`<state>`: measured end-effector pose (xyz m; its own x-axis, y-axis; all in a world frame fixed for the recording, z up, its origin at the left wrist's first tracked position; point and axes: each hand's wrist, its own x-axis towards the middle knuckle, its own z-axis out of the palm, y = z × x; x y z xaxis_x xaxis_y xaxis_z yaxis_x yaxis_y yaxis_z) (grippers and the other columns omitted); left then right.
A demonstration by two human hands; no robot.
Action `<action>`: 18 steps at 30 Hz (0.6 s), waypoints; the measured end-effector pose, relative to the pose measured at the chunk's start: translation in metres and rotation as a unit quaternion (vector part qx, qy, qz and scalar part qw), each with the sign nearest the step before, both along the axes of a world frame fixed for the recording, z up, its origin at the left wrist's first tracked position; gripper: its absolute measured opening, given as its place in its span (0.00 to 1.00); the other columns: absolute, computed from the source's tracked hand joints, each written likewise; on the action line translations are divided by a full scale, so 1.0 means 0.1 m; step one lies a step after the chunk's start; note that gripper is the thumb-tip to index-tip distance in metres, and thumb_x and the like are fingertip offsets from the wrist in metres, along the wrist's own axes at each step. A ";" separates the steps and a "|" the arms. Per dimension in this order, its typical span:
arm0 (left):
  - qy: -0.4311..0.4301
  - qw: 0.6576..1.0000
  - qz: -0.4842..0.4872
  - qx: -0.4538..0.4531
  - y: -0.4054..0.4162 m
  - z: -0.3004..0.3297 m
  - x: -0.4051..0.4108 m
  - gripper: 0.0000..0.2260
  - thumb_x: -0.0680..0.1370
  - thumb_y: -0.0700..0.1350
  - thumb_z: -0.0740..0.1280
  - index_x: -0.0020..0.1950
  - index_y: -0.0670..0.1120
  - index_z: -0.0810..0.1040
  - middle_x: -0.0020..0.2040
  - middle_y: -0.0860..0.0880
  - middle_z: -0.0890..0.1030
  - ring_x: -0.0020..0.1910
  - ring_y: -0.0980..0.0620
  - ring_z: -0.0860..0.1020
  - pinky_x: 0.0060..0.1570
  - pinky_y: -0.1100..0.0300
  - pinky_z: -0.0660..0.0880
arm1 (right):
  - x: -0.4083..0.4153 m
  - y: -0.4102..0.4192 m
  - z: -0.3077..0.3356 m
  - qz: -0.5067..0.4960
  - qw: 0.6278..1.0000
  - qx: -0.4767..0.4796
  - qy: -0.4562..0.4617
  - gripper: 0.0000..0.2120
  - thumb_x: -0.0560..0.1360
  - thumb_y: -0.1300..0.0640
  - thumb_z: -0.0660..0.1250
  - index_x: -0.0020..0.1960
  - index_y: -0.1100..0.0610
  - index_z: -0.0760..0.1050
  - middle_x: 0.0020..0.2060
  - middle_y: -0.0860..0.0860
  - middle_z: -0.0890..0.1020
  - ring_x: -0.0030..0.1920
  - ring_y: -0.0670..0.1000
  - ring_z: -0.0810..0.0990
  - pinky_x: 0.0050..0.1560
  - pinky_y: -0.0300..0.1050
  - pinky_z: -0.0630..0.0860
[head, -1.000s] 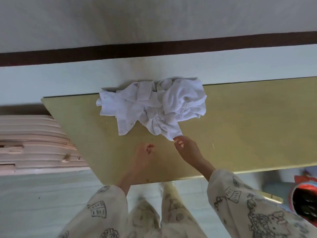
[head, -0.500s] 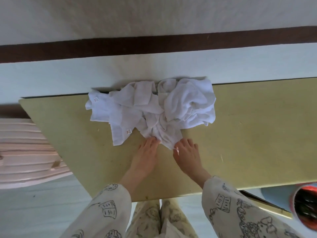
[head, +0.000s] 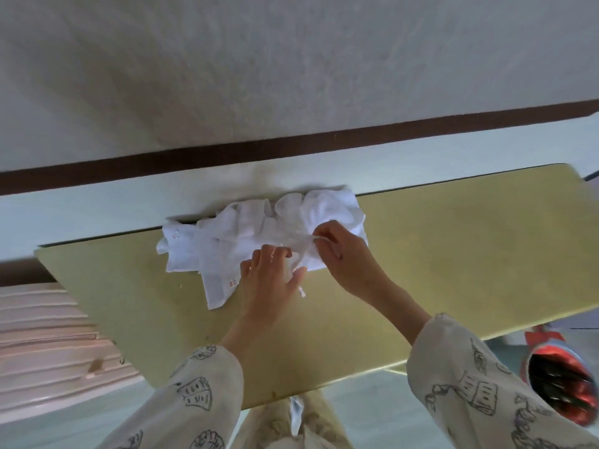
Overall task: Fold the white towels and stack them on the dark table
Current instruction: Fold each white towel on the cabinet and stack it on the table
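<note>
The fingers [head: 319,246] of the right hand [head: 348,257] are curled together on a thin edge of the white towels [head: 259,234], pinching a strand of cloth and drawing it up off the heap. The fingers [head: 278,254] of the left hand [head: 270,286] lie straight and slightly spread, pressing flat on the near side of the same heap, thumb out toward the right hand.

Behind the towels rises a pale textured wall [head: 291,59], the biggest thing in view, with a dark brown band [head: 291,145] running along its foot and a strip of light floor [head: 97,202] between that band and the towels. The tabletop [head: 453,254] under the towels is a long yellowish-olive slab; its far edge runs just beneath the back of the heap and its rounded far corner shows well to the right of the towels. The towels sit crumpled in one loose pile against that far edge, unfolded, a flap with a small red label [head: 233,282] hanging toward the near side to the left of the left hand, and another red label [head: 176,235] on the pile's left end.

Left of the towels and below the tabletop's end lies a pinkish ribbed stack [head: 48,345]. Nearer than the towels come printed cream sleeves [head: 470,377] on both arms. Far right of the towels, beyond the tabletop's near edge, stands a round container [head: 564,380] with a red rim; its contents are dark and too blurred to tell.
</note>
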<state>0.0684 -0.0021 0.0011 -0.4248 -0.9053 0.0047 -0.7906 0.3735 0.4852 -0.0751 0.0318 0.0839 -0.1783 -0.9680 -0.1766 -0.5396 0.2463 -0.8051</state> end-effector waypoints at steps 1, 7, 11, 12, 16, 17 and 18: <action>0.018 1.000 0.005 -0.007 -0.01 0.08 -0.02 0.15 0.71 0.55 0.58 0.46 0.46 0.75 0.43 0.49 0.78 0.41 0.47 0.78 0.42 0.52 0.72 | -0.02 -0.02 0.10 -0.007 1.000 -0.002 -0.009 0.04 0.79 0.60 0.59 0.48 0.55 0.72 0.35 0.45 0.76 0.32 0.39 0.74 0.34 0.29 0.69; 0.113 0.993 0.029 0.025 -0.17 0.48 -0.04 0.04 0.76 0.38 0.62 0.48 0.42 0.76 0.44 0.48 0.80 0.41 0.49 0.77 0.42 0.58 0.71 | -0.42 0.05 0.56 -0.085 0.993 -0.078 0.000 0.03 0.74 0.62 0.66 0.44 0.57 0.79 0.34 0.41 0.78 0.34 0.33 0.74 0.38 0.26 0.68; 0.157 0.987 0.024 0.040 -0.29 0.84 -0.12 0.07 0.77 0.41 0.64 0.53 0.42 0.78 0.46 0.51 0.79 0.43 0.56 0.74 0.45 0.66 0.67 | -0.89 0.23 0.79 -0.130 0.985 -0.108 0.026 0.01 0.73 0.59 0.68 0.43 0.55 0.79 0.37 0.42 0.80 0.37 0.33 0.76 0.38 0.24 0.68; 0.168 0.985 0.025 0.034 -0.30 0.95 -0.17 0.07 0.77 0.42 0.65 0.52 0.41 0.79 0.45 0.51 0.79 0.43 0.55 0.74 0.45 0.67 0.68 | -1.03 0.29 0.85 -0.141 0.983 -0.111 0.030 0.01 0.73 0.59 0.69 0.43 0.55 0.79 0.37 0.42 0.80 0.38 0.35 0.76 0.38 0.24 0.68; 0.185 0.981 0.009 0.054 -0.31 1.23 -0.51 0.10 0.77 0.47 0.65 0.49 0.42 0.81 0.40 0.51 0.80 0.40 0.52 0.76 0.42 0.65 0.69 | -1.59 0.51 0.92 -0.170 0.981 -0.083 0.050 0.03 0.73 0.59 0.67 0.45 0.56 0.80 0.38 0.45 0.80 0.40 0.44 0.76 0.38 0.26 0.69; 0.181 0.981 0.005 0.068 -0.30 1.25 -0.65 0.12 0.77 0.48 0.65 0.48 0.41 0.81 0.40 0.49 0.80 0.40 0.51 0.76 0.42 0.63 0.68 | -1.74 0.56 0.90 -0.170 0.982 -0.070 0.054 0.05 0.74 0.60 0.66 0.46 0.58 0.80 0.39 0.47 0.81 0.42 0.46 0.76 0.40 0.30 0.69; 0.178 0.980 0.010 0.087 -0.28 1.25 -0.80 0.12 0.77 0.48 0.64 0.47 0.40 0.81 0.39 0.45 0.80 0.39 0.50 0.75 0.40 0.62 0.67 | -1.88 0.60 0.88 -0.168 0.982 -0.059 0.055 0.06 0.74 0.61 0.65 0.47 0.59 0.81 0.41 0.48 0.81 0.43 0.47 0.76 0.42 0.35 0.69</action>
